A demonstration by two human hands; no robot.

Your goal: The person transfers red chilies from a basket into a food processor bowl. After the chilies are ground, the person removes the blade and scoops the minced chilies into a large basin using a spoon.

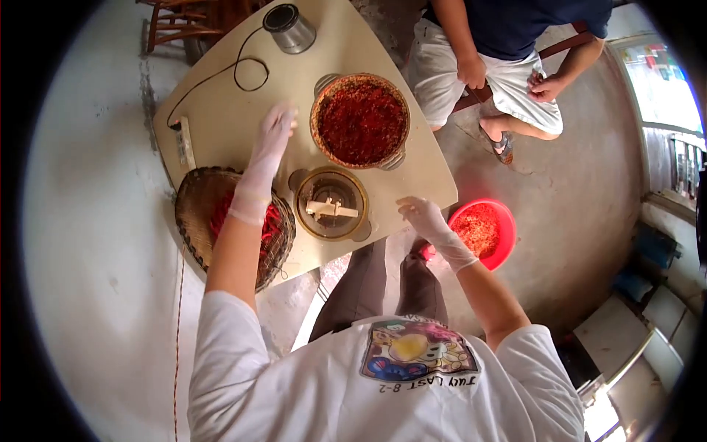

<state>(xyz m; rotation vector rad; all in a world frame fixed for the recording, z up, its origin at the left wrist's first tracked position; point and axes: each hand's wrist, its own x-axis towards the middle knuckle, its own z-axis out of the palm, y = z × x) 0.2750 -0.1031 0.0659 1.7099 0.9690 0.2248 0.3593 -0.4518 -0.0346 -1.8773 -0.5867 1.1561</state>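
My left hand (275, 131), in a pale glove, is over the table, left of a pot of dark red chopped paste (359, 121). Its fingers are loosely bent and hold nothing. Near the table's right corner is my gloved right hand (428, 219), fingers apart and empty. Between my hands sits a round glass bowl (329, 228) with a pale blade piece (331, 209) in it. Under my left forearm lies a woven basket (197, 214) of red chillies (271, 222).
At the table's far end stands a metal motor unit (290, 28) with a black cord, near a white power strip (185, 144). A red basin (505, 234) of chopped orange-red bits is on the floor. Another person (508, 81) sits beyond the table.
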